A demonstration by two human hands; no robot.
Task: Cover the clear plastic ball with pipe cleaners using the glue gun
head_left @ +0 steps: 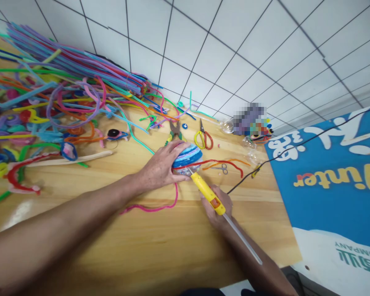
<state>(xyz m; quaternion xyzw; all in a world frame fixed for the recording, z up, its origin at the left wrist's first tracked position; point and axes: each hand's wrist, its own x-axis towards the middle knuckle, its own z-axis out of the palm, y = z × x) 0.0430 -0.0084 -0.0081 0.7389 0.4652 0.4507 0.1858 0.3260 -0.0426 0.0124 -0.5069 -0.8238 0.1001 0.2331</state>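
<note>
My left hand [165, 166] is wrapped round a clear ball [188, 155] banded with blue, light blue and pink pipe cleaners. A red pipe cleaner [225, 162] lies across the ball's lower side and trails off to the right. In my right hand [217, 205] is a yellow hot glue gun [207, 192], its nozzle at the ball's lower edge beside the red strand. A clear glue stick [243, 240] sticks out of the gun's back end. Whether the nozzle touches the ball I cannot tell. Part of the ball is hidden by my left fingers.
Pliers [174, 129], red-and-yellow scissors [202, 137] and small metal scissors [222, 167] lie beyond and beside the ball. Loose pipe cleaners [77, 102] heap up at the left. A black cord [283, 150] crosses a blue printed board [329, 164] on the right. A tiled wall [197, 49] stands behind.
</note>
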